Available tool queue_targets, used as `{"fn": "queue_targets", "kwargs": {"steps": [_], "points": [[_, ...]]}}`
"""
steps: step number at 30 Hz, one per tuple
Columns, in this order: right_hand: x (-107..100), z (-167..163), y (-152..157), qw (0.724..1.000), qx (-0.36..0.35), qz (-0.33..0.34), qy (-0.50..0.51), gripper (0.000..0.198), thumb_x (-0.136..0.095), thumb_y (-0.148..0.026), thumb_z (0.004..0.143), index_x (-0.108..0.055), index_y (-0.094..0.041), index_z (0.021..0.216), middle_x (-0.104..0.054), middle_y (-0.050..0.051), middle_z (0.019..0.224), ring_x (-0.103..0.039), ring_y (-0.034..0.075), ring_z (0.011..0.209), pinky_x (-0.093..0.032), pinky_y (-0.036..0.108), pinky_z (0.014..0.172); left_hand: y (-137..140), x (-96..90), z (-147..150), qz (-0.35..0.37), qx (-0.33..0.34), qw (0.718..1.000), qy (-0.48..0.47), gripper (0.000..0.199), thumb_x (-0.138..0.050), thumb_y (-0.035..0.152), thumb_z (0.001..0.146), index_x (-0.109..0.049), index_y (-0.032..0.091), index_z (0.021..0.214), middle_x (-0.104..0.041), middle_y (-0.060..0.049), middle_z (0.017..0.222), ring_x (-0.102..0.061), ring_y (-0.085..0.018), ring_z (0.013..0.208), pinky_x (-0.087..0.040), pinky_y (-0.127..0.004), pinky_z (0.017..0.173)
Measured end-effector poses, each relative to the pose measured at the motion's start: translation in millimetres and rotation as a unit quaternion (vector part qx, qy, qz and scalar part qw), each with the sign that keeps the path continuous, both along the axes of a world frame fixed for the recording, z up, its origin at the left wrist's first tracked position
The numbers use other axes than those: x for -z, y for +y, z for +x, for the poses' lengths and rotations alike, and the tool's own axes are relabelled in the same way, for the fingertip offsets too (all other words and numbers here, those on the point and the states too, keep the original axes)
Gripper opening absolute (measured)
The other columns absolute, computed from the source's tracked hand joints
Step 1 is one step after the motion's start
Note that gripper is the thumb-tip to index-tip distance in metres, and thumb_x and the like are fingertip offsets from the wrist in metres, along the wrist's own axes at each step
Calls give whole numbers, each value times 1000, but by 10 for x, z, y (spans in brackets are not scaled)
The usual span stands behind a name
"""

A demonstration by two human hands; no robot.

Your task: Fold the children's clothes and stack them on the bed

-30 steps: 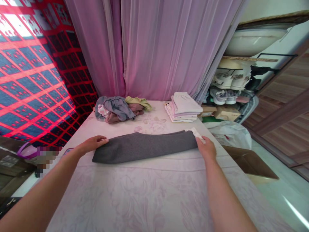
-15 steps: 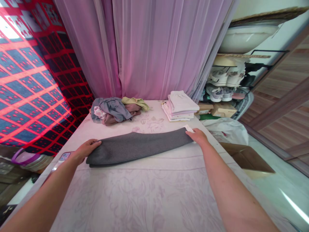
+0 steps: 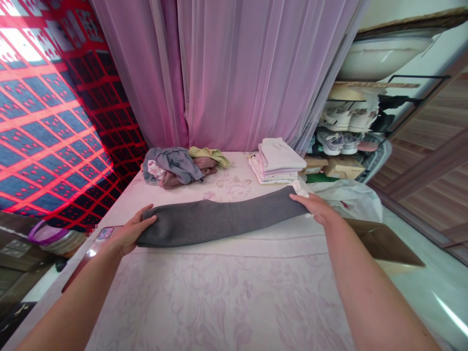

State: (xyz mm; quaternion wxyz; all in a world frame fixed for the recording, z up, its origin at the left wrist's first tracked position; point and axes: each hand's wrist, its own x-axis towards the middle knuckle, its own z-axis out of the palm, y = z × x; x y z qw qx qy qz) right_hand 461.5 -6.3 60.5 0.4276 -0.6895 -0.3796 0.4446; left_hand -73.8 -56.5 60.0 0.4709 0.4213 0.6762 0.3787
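Observation:
A pair of dark grey pants, folded lengthwise into a long strip, lies across the flowered cloth. My left hand grips the left end, thumb over the fabric and fingers at its edge. At the other end my right hand pinches the fabric, with a bit of white material showing beside the fingers. Behind the pants, to the left, is a crumpled heap of clothes in grey-blue, brown and yellow-green. A neat stack of folded light clothes stands at the back right.
A phone lies by my left forearm near the edge of the flowered surface. Purple curtains hang behind. On the right are a shoe rack with shoes, a plastic bag and an open cardboard box.
The right end of the pants is pulled slightly outward and up by my right hand. The left end's lower layers now line up more closely. The view has shifted slightly.

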Motion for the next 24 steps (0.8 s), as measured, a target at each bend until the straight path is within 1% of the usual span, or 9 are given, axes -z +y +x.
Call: {"fn": "queue_targets", "kwargs": {"steps": [3, 5, 7, 9, 12, 15, 18, 21, 24], "points": [[41, 130, -79, 994, 39, -10, -102, 40, -79, -44, 62, -70, -16, 90, -72, 7, 82, -65, 22, 76, -50, 32, 67, 76, 1, 63, -31, -3, 999, -39, 67, -70, 35, 78, -42, 29, 138, -67, -6, 116, -70, -15, 77, -58, -24, 64], [160, 192, -143, 977, 40, -50, -203, 44, -77, -48, 62, -71, -15, 89, -72, 10, 84, -65, 26, 83, -50, 36, 73, 122, 50, 85, -44, 6, 999, -11, 65, -70, 34, 77, -45, 27, 136, -68, -6, 114, -69, -17, 82, -58, -26, 67], [300, 220, -216, 946, 40, -85, -310, 52, -73, -54, 64, -70, -13, 97, -71, 15, 93, -64, 32, 92, -49, 42, 81, 152, 127, 80, -45, 21, 997, 58, 63, -66, 36, 78, -46, 24, 136, -68, -7, 114, -69, -20, 90, -57, -29, 75], [399, 217, -292, 920, 45, -97, -378, 70, -67, -61, 67, -63, -13, 117, -68, 18, 107, -62, 34, 101, -47, 45, 87, 166, 196, 45, -31, 41, 983, 177, 64, -62, 39, 79, -44, 20, 138, -66, -10, 119, -67, -24, 99, -55, -35, 84], [406, 109, -395, 890, 67, -62, -447, 91, -62, -66, 69, -41, -14, 141, -56, 21, 129, -56, 36, 114, -44, 49, 92, 154, 221, 20, 44, 66, 913, 400, 68, -57, 42, 78, -44, 15, 139, -53, -17, 137, -57, -32, 117, -47, -44, 97], [338, -247, -464, 845, 66, 89, -523, 73, -52, -55, 82, -38, -17, 143, -44, 19, 143, -43, 35, 129, -38, 53, 100, 125, 185, 223, 154, 126, 828, 524, 60, -49, 41, 84, -48, 13, 137, -44, -16, 146, -43, -33, 132, -36, -46, 108], [356, -833, -511, 800, -86, 222, -550, 48, -40, -42, 92, -52, -21, 134, -47, 13, 143, -41, 28, 132, -34, 49, 105, 101, 207, 690, 211, 241, 783, 533, 47, -38, 41, 92, -56, 22, 131, -51, -7, 142, -40, -29, 135, -29, -48, 112], [490, -1348, -556, 753, -265, 227, -559, 44, -37, -41, 95, -52, -29, 135, -43, 7, 148, -35, 25, 137, -25, 52, 110, 80, 321, 1144, 213, 326, 758, 523, 49, -33, 45, 95, -53, 25, 135, -46, -6, 147, -36, -28, 138, -23, -51, 113], [635, -1553, -594, 741, -317, 200, -558, 48, -36, -43, 96, -46, -28, 140, -37, 7, 152, -31, 25, 140, -22, 55, 111, 48, 446, 1345, 191, 320, 761, 530, 58, -35, 54, 93, -42, 25, 143, -34, -8, 153, -29, -31, 141, -18, -58, 113]]}}
